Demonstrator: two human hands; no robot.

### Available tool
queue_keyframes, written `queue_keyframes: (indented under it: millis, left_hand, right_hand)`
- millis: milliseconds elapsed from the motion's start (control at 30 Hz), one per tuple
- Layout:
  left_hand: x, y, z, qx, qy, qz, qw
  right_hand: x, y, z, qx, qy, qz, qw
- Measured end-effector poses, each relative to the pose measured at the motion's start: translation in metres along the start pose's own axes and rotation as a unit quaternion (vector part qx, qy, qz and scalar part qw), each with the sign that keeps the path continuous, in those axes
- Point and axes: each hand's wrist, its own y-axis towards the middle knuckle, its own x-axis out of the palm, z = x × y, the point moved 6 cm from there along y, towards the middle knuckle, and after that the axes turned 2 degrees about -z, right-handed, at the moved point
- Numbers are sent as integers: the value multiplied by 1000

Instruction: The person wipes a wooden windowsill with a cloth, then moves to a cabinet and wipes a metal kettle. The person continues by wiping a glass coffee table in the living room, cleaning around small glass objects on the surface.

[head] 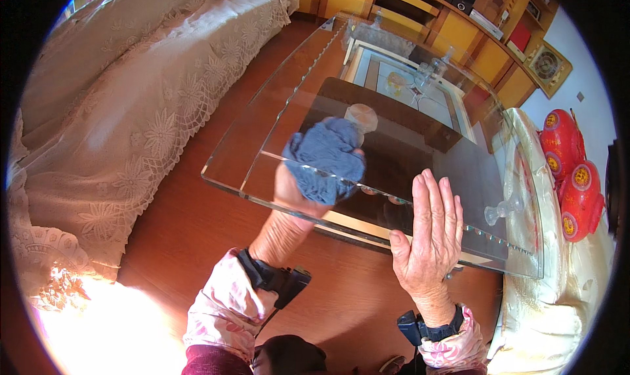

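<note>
A crumpled blue-grey cloth [325, 161] is bunched in my left hand [295, 188], whose fingers are mostly hidden by it. The edge of the glass tabletop [384, 217] crosses over that wrist, so the hand and cloth seem to be under the pane. To the right, my right hand [433, 232] is stretched out flat at the near edge of the glass, back upwards, holding nothing. Just beyond the cloth, a round, clear, faceted piece [362, 118] shows through the pane. Another clear support [503, 210] stands near the right end.
A sofa with a lace-edged cover [162, 134] runs along the left. Red lantern-like ornaments [582, 198] rest on a cream-covered seat [571, 286] at right. Wooden cabinets [455, 35] and a framed clock [547, 65] stand beyond the table. Wooden flooring [197, 237] surrounds it.
</note>
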Motion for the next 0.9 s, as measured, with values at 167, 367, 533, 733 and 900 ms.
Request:
queue_keyframes:
  millis: [167, 367, 533, 733, 900]
  left_hand:
    - [4, -17, -75, -154, -91, 14, 984]
    - [3, -55, -103, -188, -105, 12, 976]
    - [-1, -99, -75, -212, 225, 100, 946]
    - [13, -135, -102, -318, 115, 303, 891]
    - [19, -157, -123, -325, 73, 321, 886]
  right_hand:
    - [-3, 1, -5, -20, 2, 13, 1000]
    - [-1, -13, -4, -97, 25, 9, 995]
    - [7, -61, -19, -251, 137, -2, 958]
    - [22, -98, -6, -177, 454, -157, 859]
    - [16, -88, 22, -121, 611, -157, 766]
